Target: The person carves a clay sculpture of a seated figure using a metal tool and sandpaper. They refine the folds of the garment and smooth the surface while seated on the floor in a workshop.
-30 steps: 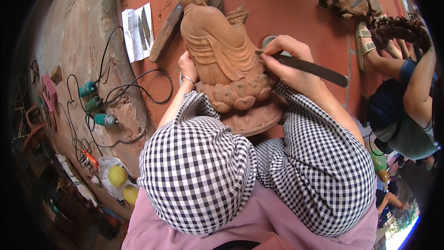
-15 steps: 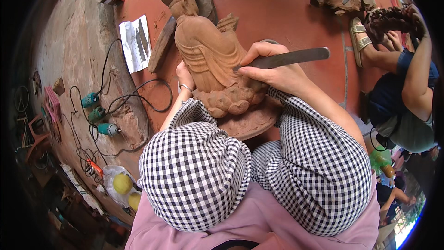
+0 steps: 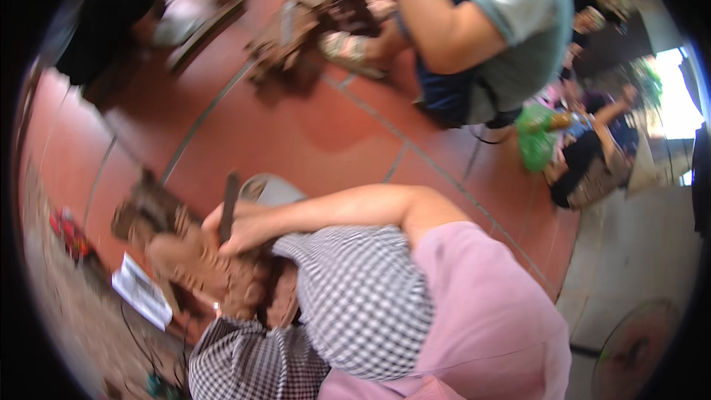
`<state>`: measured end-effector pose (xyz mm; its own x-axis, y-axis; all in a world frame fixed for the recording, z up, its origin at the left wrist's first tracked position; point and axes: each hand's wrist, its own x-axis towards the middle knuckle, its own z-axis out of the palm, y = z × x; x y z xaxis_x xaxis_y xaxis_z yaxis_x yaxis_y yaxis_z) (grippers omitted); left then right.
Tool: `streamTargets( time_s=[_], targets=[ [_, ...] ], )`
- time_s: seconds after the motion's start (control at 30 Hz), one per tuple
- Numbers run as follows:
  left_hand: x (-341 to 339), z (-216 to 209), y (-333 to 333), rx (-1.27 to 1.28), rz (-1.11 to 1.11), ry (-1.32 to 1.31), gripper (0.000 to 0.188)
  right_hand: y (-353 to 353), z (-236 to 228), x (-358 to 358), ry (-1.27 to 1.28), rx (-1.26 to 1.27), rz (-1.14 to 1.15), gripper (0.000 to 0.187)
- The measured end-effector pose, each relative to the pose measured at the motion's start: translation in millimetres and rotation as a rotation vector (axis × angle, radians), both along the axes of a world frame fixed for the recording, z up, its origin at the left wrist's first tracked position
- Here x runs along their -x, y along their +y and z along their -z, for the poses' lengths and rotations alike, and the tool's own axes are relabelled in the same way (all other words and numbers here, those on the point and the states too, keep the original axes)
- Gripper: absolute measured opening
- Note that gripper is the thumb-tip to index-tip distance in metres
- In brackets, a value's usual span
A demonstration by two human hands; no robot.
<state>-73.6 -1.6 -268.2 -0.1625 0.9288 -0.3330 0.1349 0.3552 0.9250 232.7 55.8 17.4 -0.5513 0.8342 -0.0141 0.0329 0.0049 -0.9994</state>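
A brown clay figure (image 3: 189,261) in draped robes leans away from me toward the left, on a round clay base (image 3: 284,295) between my knees. My right hand (image 3: 250,227) is closed around a flat, dark carving tool (image 3: 230,204), close against the figure's side. The tool's lower end is lost behind my fingers and in blur. Of my left hand (image 3: 213,304) only a blurred bit shows by a bracelet at the figure's near side; its fingers are hidden. Checked cloth (image 3: 370,292) covers my knees.
Across the tiled floor (image 3: 311,144) a person (image 3: 474,44) crouches by rough brown clay pieces (image 3: 292,33). Another person in dark clothing (image 3: 111,22) is at upper left. A printed paper (image 3: 141,292) lies left of the figure. A green bag (image 3: 537,137) and a fan (image 3: 641,348) are at right.
The view has swung to the right and blurred, so the figure and my hands now appear lower left. More people and floor show. My right hand still holds the carving tool.
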Motion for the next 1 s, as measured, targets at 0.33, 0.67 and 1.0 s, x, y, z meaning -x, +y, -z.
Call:
streamTargets(
  time_s=[0.33,0.67,1.0],
  targets=[
    [64,-13,6,0.072,-0.103,-0.012,0.027,1,38,12,-0.018,-0.064,0.118,0.018],
    [81,-243,66,-0.373,0.233,0.379,0.036,4,38,12,-0.079,-0.108,0.123,0.018],
    [-121,-356,1,-0.957,1.840,0.286,0.047,11,47,13,-0.069,0.050,0.060,0.019]
  ],
)
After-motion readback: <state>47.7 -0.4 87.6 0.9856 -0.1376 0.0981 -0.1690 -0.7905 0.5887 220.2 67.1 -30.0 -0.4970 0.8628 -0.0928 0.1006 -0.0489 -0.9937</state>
